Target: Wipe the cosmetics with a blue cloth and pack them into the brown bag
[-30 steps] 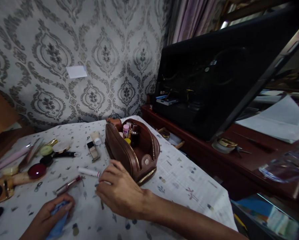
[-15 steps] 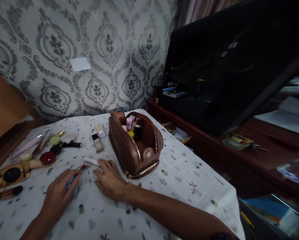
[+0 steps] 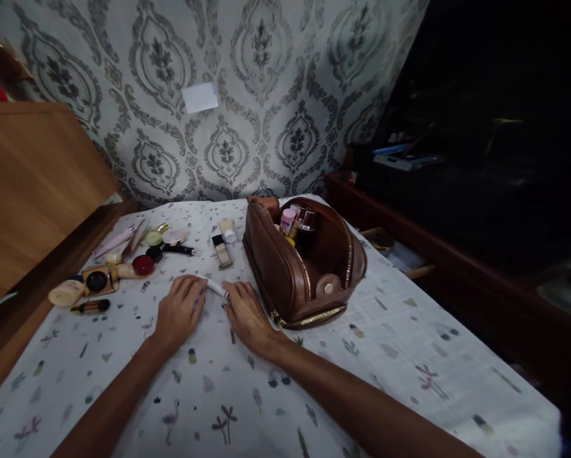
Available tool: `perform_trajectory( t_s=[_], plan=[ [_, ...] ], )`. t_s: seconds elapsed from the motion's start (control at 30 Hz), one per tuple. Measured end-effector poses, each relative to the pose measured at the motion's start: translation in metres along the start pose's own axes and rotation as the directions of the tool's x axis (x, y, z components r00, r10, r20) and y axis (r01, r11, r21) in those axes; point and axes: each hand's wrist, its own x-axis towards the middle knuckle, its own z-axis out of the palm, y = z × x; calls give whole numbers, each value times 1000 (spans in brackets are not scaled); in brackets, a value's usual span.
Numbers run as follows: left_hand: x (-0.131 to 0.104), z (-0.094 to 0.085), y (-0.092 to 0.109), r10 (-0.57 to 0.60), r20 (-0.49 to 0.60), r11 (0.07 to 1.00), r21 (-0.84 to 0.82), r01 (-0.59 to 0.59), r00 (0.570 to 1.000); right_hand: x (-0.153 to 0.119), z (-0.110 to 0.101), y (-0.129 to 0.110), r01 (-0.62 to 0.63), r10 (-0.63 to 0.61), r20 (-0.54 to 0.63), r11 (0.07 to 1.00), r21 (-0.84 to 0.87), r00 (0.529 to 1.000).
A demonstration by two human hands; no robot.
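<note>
A slim white tube (image 3: 217, 289) lies slantwise between my two hands, low over the cloth. My left hand (image 3: 179, 313) is closed, palm down, its fingertips at the tube's left end; whatever is under the palm is hidden. At the other end, the thumb and fingers of my right hand (image 3: 248, 318) pinch the tube. Right of my right hand stands an unzipped brown makeup bag (image 3: 285, 273). Inside it are a pink-capped container (image 3: 288, 219) and a dark bottle with a shiny cap (image 3: 307, 224). Behind my hands lie a foundation bottle (image 3: 222, 252) and a cream tube (image 3: 227, 230).
Makeup items spread over the left of the patterned tablecloth (image 3: 209, 407), among them a red round compact (image 3: 143, 265), a black pen-like stick (image 3: 180, 250) and a short brush (image 3: 91, 306). A wooden panel (image 3: 37, 172) borders the left; an open drawer (image 3: 400, 254) is at right.
My left hand has moved to the white tube; the red-tipped item it held is out of sight. My right hand now grips the tube. The view has turned left.
</note>
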Motion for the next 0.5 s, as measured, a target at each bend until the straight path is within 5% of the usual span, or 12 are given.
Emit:
perform_trajectory(
  t_s=[0.17,0.5],
  plan=[
    [2,14,25,151,-30,982,-112,-153,988,2,-1,-1,-45,46,18,997,-63,999],
    [-5,33,12,54,101,969,-246,-28,993,0,-5,-6,-40,47,41,986,-164,998]
  ],
)
